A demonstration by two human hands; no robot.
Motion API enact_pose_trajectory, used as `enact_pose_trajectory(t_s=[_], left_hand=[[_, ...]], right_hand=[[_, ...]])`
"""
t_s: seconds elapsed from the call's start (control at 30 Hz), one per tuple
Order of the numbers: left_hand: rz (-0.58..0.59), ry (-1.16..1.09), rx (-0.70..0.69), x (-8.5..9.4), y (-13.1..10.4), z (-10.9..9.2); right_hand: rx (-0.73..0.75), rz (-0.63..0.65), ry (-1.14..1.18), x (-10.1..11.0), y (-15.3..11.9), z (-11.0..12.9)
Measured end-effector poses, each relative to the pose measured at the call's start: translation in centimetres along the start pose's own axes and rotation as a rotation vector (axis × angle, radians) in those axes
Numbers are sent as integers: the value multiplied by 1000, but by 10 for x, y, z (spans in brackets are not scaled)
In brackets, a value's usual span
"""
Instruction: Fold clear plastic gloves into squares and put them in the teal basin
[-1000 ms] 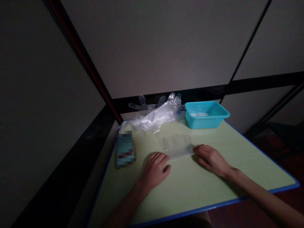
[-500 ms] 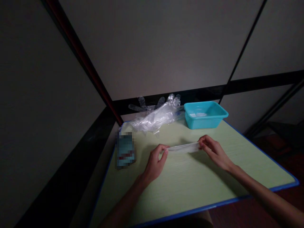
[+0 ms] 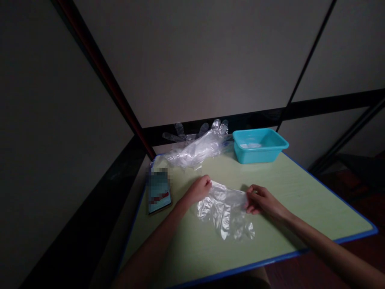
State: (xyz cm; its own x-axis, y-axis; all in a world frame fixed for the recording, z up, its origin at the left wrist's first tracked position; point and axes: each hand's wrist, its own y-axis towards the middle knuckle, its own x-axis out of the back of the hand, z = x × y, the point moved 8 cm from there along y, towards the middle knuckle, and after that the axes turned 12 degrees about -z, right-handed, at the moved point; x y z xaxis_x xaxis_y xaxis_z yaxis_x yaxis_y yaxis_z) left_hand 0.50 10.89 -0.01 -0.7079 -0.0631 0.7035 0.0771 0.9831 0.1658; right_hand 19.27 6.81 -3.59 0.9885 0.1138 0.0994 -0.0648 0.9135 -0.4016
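A thin, clear plastic disposable glove (image 3: 224, 210) hangs over the pale green, blue-edged table (image 3: 300, 200), its cuff uppermost and its fingers drooping toward the person. The left hand (image 3: 199, 190) pinches one corner of the cuff and the right hand (image 3: 258, 200) pinches the other, stretching it flat between them. The glove looks unfolded, not yet worn. Behind lie a heap of clear plastic gloves (image 3: 195, 147) and a turquoise plastic tub (image 3: 259, 145); a flat teal packet (image 3: 159, 190) sits to the left.
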Motion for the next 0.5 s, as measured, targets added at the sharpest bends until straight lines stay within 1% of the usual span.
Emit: enact_pose_trajectory(t_s=[0.1,0.2,0.37,0.5], left_hand=[[132,142,-45,-16,13,5],[241,263,-105,-29,27,0],[373,429,-249,-50,47,-22],[438,536,-355,-65,55,-44]], right_hand=[[-66,14,-24,-2,-1,-11],[-88,59,-55,-3,-7,-15],[-135,111,-158,-1,-12,-24],[-142,146,-237,0,-14,-26]])
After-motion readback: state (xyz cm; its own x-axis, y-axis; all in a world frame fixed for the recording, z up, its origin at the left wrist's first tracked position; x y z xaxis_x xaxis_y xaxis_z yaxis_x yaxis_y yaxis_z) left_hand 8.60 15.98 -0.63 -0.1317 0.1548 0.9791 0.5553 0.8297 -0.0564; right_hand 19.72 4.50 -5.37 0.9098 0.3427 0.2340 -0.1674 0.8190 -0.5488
